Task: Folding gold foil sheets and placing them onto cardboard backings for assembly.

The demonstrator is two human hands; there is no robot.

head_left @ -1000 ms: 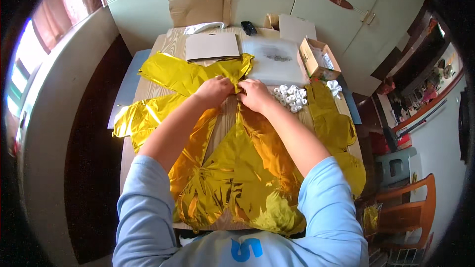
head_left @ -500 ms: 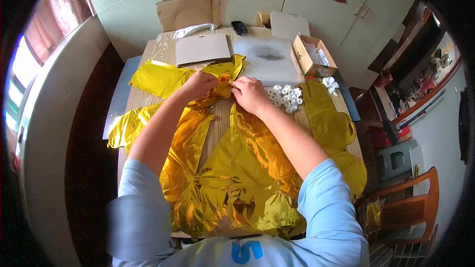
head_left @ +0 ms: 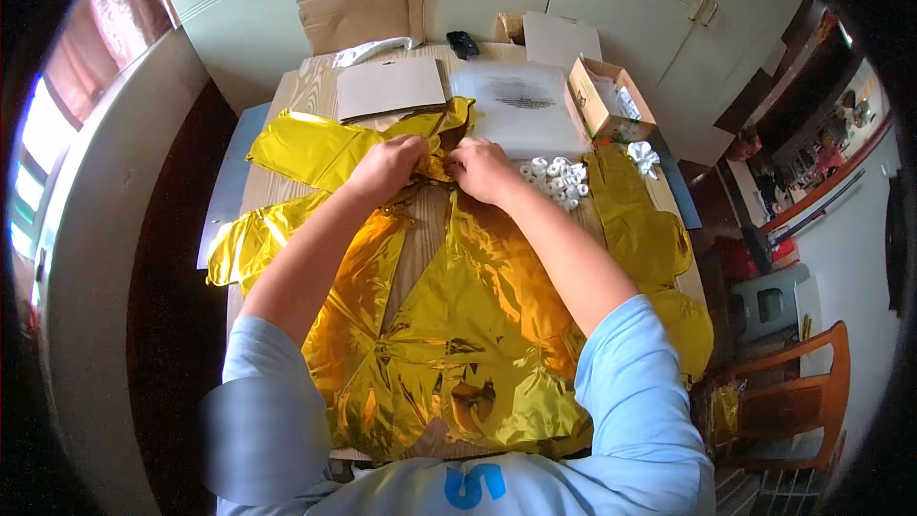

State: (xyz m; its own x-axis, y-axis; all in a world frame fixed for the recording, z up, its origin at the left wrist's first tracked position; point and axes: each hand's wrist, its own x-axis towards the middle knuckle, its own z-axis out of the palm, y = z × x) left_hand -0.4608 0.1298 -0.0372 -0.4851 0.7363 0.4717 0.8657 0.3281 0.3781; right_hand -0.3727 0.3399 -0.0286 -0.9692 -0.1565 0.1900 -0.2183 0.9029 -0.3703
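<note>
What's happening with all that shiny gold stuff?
A person is working on shiny gold foil spread over a wooden table. The left hand and right hand are close together toward the far side, pinching a bunched-up part of it. Small white rolls lie in a pile to the right of the right hand. Behind them are see-through plastic sheets and an open box, which nobody is touching.

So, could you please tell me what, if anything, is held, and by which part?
The left hand and right hand hold the gold foil by its crumpled part between them; the exact grip is partly hidden.
</note>
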